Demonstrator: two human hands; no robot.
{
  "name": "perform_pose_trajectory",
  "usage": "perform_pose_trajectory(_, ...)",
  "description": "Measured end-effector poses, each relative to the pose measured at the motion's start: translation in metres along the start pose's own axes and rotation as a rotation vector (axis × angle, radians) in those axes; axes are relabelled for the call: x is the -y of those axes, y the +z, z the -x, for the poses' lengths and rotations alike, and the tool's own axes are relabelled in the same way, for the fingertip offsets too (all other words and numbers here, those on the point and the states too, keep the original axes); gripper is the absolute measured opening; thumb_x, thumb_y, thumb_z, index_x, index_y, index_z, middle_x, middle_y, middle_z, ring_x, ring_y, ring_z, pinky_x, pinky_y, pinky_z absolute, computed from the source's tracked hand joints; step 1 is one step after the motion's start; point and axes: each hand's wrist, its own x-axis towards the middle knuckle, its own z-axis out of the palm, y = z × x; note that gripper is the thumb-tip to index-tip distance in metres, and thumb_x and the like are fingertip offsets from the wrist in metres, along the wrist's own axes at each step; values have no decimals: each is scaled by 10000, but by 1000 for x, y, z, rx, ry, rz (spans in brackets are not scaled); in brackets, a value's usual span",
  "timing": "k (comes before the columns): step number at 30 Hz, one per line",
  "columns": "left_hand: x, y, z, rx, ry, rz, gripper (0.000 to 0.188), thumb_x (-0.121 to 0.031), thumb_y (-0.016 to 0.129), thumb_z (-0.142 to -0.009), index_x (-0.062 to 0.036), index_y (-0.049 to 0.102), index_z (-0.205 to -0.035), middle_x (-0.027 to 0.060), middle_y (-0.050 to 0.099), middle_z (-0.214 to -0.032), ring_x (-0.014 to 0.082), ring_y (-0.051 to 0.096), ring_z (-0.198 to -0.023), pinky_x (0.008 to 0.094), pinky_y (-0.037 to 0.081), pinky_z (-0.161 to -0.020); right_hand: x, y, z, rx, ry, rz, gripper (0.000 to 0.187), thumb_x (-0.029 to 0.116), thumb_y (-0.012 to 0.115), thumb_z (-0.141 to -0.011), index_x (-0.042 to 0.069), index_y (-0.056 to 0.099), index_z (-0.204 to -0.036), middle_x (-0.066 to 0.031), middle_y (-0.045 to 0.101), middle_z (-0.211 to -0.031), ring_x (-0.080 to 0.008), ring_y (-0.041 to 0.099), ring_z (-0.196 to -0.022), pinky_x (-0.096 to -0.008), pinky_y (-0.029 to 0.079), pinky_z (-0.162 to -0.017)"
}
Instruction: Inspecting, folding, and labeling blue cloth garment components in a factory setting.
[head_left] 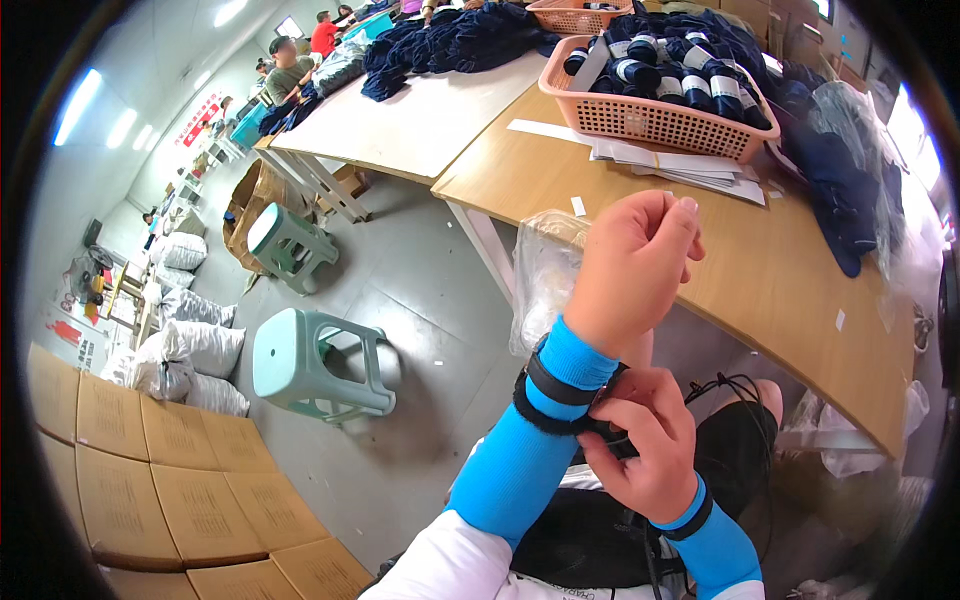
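Left hand (640,260) was up with its fingers loosely curled; it was hard to tell if anything was inside. Right hand (645,440) pinched at the black wrist strap (557,382), which went around the left arm's blue sleeve (520,465). The arm was likely up so the right fingers could get to the strap. Past them, a clear plastic bag (545,275) hung by the tabletop (745,245). Farther off, a pink basket (640,122) was full of dark blue rolls (697,90) with white bands; its sides probably stopped them rolling away. White sacks (205,345) sat on the floor (430,300).
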Motion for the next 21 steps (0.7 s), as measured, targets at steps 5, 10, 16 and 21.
perform_pose_trajectory(5, 1, 7, 5, -162, 163, -227, 293, -218, 630, -1046, 9, 677, -868, 30, 685, -707, 81, 608, -608, 259, 457, -568, -3, -7, -3, 12, -47, -13, 346, 62, 889, -748, 55, 689, -1030, -140, 601, -1051, -262, 682, -827, -345, 567, -704)
perform_pose_trajectory(10, -2, 10, 6, -294, 426, -620, 259, -188, 661, -992, 6, 685, -822, 87, 637, -578, 151, 638, -510, 303, 478, -517, -13, -1, 9, -6, 28, -113, 309, 119, 906, -767, 71, 693, -986, -133, 591, -1078, -262, 671, -859, -341, 560, -726)
perform_pose_trajectory(16, 0, 15, 6, -287, 478, -691, 242, -183, 666, -983, -8, 695, -819, 108, 656, -592, 203, 664, -515, 326, 495, -519, -16, -5, 9, 40, 16, -163, 236, 133, 896, -779, 141, 719, -934, -114, 573, -1089, -243, 626, -867, -337, 545, -706)
perform_pose_trajectory(21, 4, 13, 5, -289, 469, -664, 234, -179, 671, -981, -7, 700, -825, 112, 660, -600, 201, 666, -523, 319, 497, -524, -7, -18, 15, 22, -113, 145, 254, 135, 892, -764, 120, 691, -918, -102, 602, -1044, -256, 651, -831, -304, 539, -663)
